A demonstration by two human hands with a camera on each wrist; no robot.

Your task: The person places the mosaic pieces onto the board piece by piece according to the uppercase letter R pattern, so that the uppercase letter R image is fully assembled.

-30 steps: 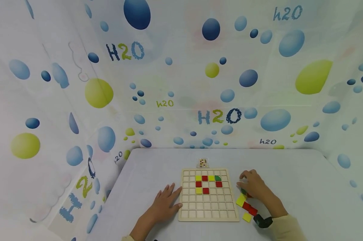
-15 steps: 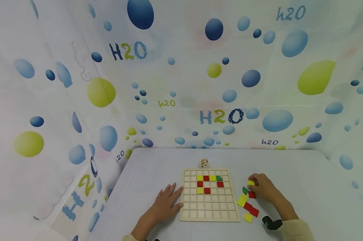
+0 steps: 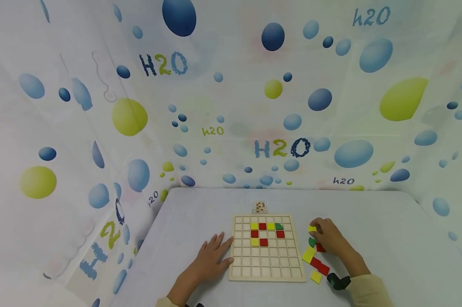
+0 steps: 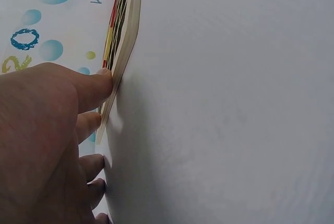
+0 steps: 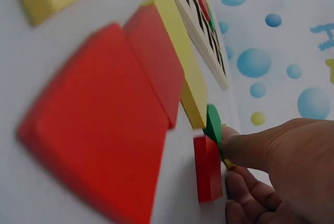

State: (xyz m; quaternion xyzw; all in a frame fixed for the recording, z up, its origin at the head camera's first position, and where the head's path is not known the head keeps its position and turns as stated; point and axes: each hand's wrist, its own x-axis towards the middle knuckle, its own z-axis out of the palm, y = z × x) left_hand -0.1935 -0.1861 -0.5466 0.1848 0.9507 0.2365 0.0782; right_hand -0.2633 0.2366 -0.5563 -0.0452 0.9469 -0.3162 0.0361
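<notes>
In the head view, my left hand (image 3: 209, 261) lies with fingers spread, thumb and index fingertip at the left edge of a wooden grid board (image 3: 261, 273). My right hand (image 3: 330, 238), right of the board, pinches a yellow tile (image 3: 312, 229) between thumb and fingers; the hand hides part of it. A green quarter-round tile (image 3: 312, 242) and a red tile (image 3: 320, 248) lie just under that hand. Yellow, red and one green tile (image 3: 278, 226) sit in the board's upper cells. The left wrist view shows the thumb (image 4: 96, 88) against the board's side.
Nearer me on the white table lie a yellow tile (image 3: 309, 254), red tiles (image 3: 320, 266) and another yellow tile (image 3: 316, 277). A small printed pattern card (image 3: 259, 207) lies beyond the board. Behind the table hangs a dotted curtain (image 3: 231, 106).
My right hand has drawn back to the right, taken hold of a yellow tile, then shifted slightly left with it. The left hand has stayed at the board's edge.
</notes>
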